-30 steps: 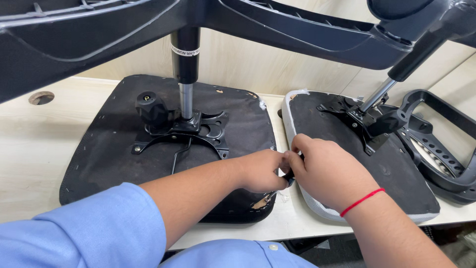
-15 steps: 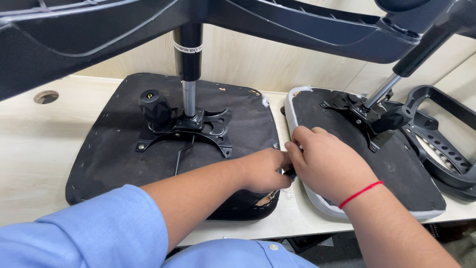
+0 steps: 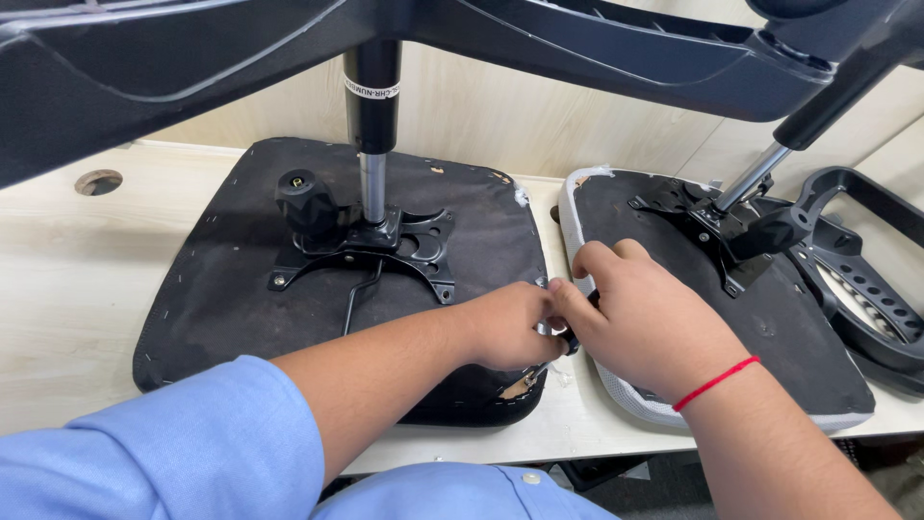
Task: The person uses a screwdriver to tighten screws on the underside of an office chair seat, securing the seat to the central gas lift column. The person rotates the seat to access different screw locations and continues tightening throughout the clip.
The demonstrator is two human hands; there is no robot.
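Two upturned seat cushions lie side by side on the pale wooden surface (image 3: 67,289) in the head view, and both of my hands meet in the gap between them. My left hand (image 3: 505,325) is curled at the right edge of the black seat pan (image 3: 221,289), fingertips pinched on something small and dark that I cannot make out — a tab or fastener, perhaps. My right hand (image 3: 645,323) lies over the left rim of the grey-edged seat pan (image 3: 818,376), its fingers closed toward the same spot; whether it truly grips that small piece I cannot tell.

To do this well, I judge the pinch should stay low and close to the seam, with the left hand bracing the black seat so it does not slide, and the pull kept short and steady rather than jerked.

Counting — two seats, two metal mounting plates, one on each, the nearer being the black plate (image 3: 404,246); two gas-lift columns, the left column (image 3: 372,96) upright and the right column (image 3: 751,178) slanted; one round knob (image 3: 304,197); one black armrest frame (image 3: 866,279) at far right; one cable hole (image 3: 97,182) in the surface.
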